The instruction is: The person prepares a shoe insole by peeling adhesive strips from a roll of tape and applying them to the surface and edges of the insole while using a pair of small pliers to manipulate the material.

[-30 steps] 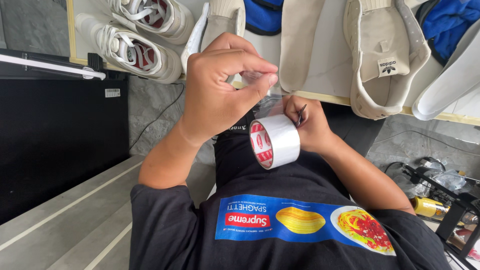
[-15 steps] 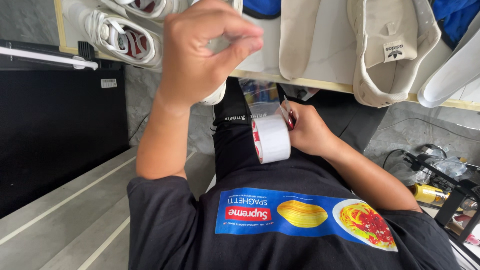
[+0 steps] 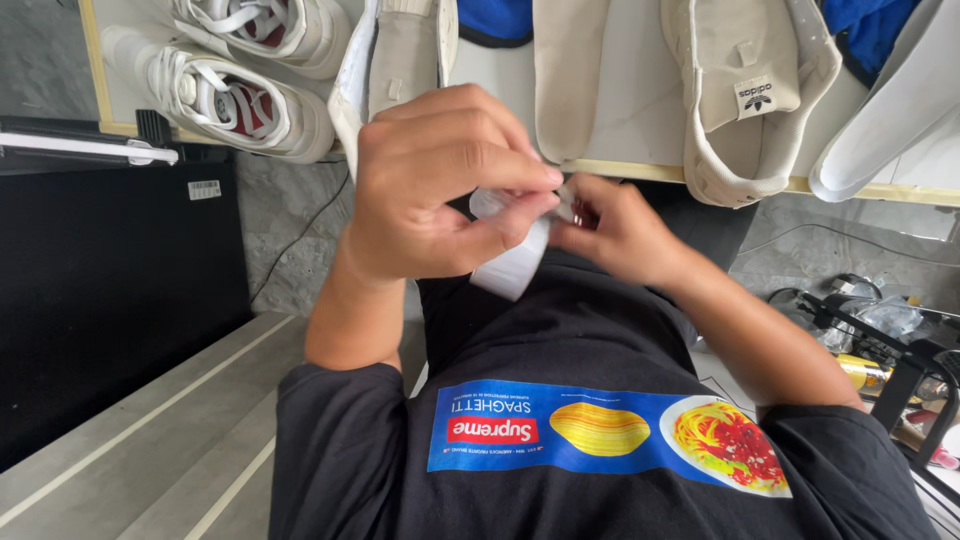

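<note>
1. The left hand (image 3: 430, 190) is sitting in the middle of the view, over the person's chest, with its fingers (image 3: 500, 170) curled in and its thumb pinching against them on the tape (image 3: 512, 262).
2. The tape is showing as a pale, silvery-white roll, mostly hidden behind the left hand; only its lower edge and a small bit near the fingertips are peeking out.
3. The right hand (image 3: 620, 235) is meeting the left just beside it, its fingers (image 3: 580, 210) narrowed and touching the tape from the other side (how firmly they are gripping, I cannot tell).
4. The roll is hanging between the two hands, in front of the black shirt (image 3: 560, 420) and below the table (image 3: 640, 172) edge, not resting on anything.
5. The shirt is showing a blue printed band with pictures of pasta across it.
6. On the table, beyond the hands, white sneakers (image 3: 230, 95) with red lining are lying at the left.
7. Cream shoe parts (image 3: 745, 90) are lying at the right of the table, with blue cloth (image 3: 495, 18) at the far edge.
8. A black panel (image 3: 110, 290) is standing at the left over the grey floor (image 3: 150, 450), and a cluttered black rack (image 3: 900, 360) is sitting at the right.
</note>
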